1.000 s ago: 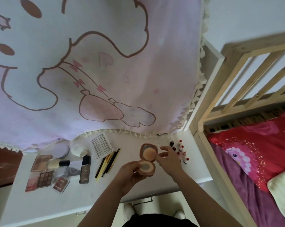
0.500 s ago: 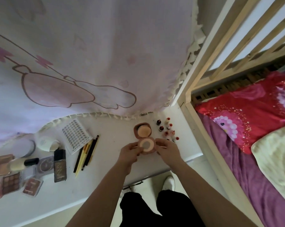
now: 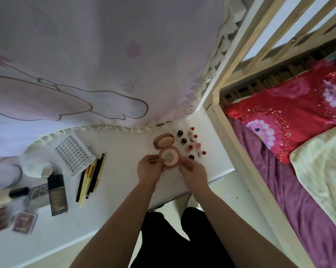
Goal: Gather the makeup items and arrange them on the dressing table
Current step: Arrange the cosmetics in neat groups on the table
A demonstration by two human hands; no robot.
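An open pink powder compact sits at the right part of the white dressing table, its lid with a beige puff tipped back. My left hand grips the compact's base from the left. My right hand grips it from the right. Several small red-capped bottles stand just right of the compact. Further left lie pencils, a lash card, a dark foundation bottle, a white jar and blush palettes.
A pink cartoon-print curtain hangs over the table's back edge. A wooden bed frame stands close on the right, with a red pillow, purple blanket and cream cushion. My legs and feet are below the table's front edge.
The view has tilted down and right. My right hand left the compact's lid and came down onto its base, so both hands now hold the base, low at the table.
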